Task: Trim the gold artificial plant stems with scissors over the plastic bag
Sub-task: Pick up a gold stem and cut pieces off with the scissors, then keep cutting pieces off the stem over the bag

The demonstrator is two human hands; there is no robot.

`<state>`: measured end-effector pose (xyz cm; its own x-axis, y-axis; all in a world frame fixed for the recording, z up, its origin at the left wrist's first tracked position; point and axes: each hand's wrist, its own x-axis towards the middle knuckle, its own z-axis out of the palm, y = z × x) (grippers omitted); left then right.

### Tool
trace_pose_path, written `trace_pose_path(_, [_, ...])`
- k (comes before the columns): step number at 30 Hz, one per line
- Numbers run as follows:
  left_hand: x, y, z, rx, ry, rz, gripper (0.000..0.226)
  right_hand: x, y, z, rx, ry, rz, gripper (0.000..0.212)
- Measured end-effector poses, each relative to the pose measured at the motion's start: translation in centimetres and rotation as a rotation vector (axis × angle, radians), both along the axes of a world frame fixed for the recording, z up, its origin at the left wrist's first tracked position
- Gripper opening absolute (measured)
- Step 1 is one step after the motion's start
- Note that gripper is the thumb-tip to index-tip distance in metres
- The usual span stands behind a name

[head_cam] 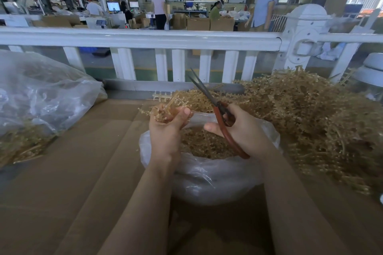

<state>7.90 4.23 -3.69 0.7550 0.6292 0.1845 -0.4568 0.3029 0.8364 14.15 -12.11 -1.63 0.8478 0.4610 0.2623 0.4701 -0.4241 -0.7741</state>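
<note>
Work surface: flat brown cardboard sheets (68,172) are laid edge to edge; a bare stretch is seen left of the forearms, between the two bags.
Far edge: the surface is bounded by a white railing (145,39) with upright bars, just behind the stem pile.
Plastic bag: a clear, crinkled plastic bag (207,178) is set in the middle of the cardboard, its mouth rolled open; gold trimmings are seen inside it.
Left hand: the left hand (165,128) is closed round a bunch of gold stems (165,109), held above the bag's left rim, the stem ends pointing up and away.
Gold stems, appearance: thin, pale gold, plastic-looking stalks with short, knobbly side shoots; slightly blurred in the grip.
Right hand: the right hand (240,130) is wrapped round the handles of the scissors (215,109), over the bag's right side.
Scissors: red-brown handles, dark narrow blades; the blades are slightly parted and angled up and left, the tips above and right of the held bunch, not touching it.
Stem pile: a large tangled stem pile (310,120) of the same gold material is heaped to the right, touching the bag.
Second bag: a larger clear second bag (41,97) lies at the left, well apart, gold stems spilling from beneath it.
</note>
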Motion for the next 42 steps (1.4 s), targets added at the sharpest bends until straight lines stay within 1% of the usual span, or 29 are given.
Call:
trace_pose_path(2, [0.0, -0.1, 0.1, -0.021, -0.020, 0.004, 0.063, 0.2, -0.5, -0.4, -0.031, 0.015, 0.018, 0.087])
trace_pose_path(3, [0.0, -0.1, 0.1, -0.024, -0.028, 0.004, 0.062, 0.4, -0.6, -0.6, -0.052, 0.014, 0.021, 0.092])
trace_pose_path(4, [0.0, 0.0, 0.1, -0.024, -0.032, 0.003, 0.057, 0.6, -0.8, -0.8, -0.072, 0.011, 0.019, 0.091])
trace_pose_path(8, [0.3, 0.2, -0.2, -0.012, -0.050, -0.021, 0.038, 0.8, -1.0, -1.2, -0.118, 0.008, 0.022, 0.069])
trace_pose_path(12, [0.5, 0.2, -0.2, -0.007, -0.078, -0.039, 0.040, 0.5, -0.8, -1.2, -0.119, -0.051, 0.050, 0.056])
trace_pose_path(14, [0.5, 0.2, -0.2, -0.012, -0.106, -0.052, 0.041, 0.4, -0.6, -1.2, -0.110, -0.090, 0.061, 0.053])
trace_pose_path(19, [0.5, 0.0, -0.2, -0.016, -0.133, -0.101, 0.045, 0.3, -0.2, -1.5, -0.145, -0.165, 0.030, 0.053])
trace_pose_path(24, [0.5, -0.1, -0.3, -0.022, -0.130, -0.129, 0.032, 0.1, -0.1, -1.6, -0.152, -0.200, -0.016, 0.065])
trace_pose_path(26, [0.4, -0.1, -0.1, -0.032, -0.131, -0.130, 0.029, 0.0, 0.0, -1.6, -0.153, -0.211, -0.026, 0.065])
trace_pose_path(28, [0.2, -0.2, 0.1, -0.055, -0.137, -0.136, 0.034, -0.1, 0.2, -1.6, -0.156, -0.213, -0.028, 0.066])
trace_pose_path(31, [0.2, -0.2, 0.2, -0.072, -0.130, -0.153, 0.048, -0.3, 0.2, -1.4, -0.152, -0.220, -0.034, 0.062])
trace_pose_path(33, [0.2, -0.2, 0.2, -0.073, -0.127, -0.171, 0.050, -0.4, 0.2, -1.3, -0.146, -0.221, -0.024, 0.059])
trace_pose_path(35, [0.2, -0.1, 0.2, -0.063, -0.120, -0.181, 0.043, -0.5, 0.2, -1.2, -0.142, -0.213, -0.015, 0.057])
trace_pose_path(38, [0.1, -0.1, 0.1, -0.023, -0.118, -0.200, 0.022, -0.5, 0.3, -1.2, -0.140, -0.211, -0.025, 0.063])
trace_pose_path(42, [0.1, -0.1, 0.1, -0.009, -0.123, -0.207, 0.017, -0.6, 0.3, -1.2, -0.116, -0.218, -0.043, 0.053])
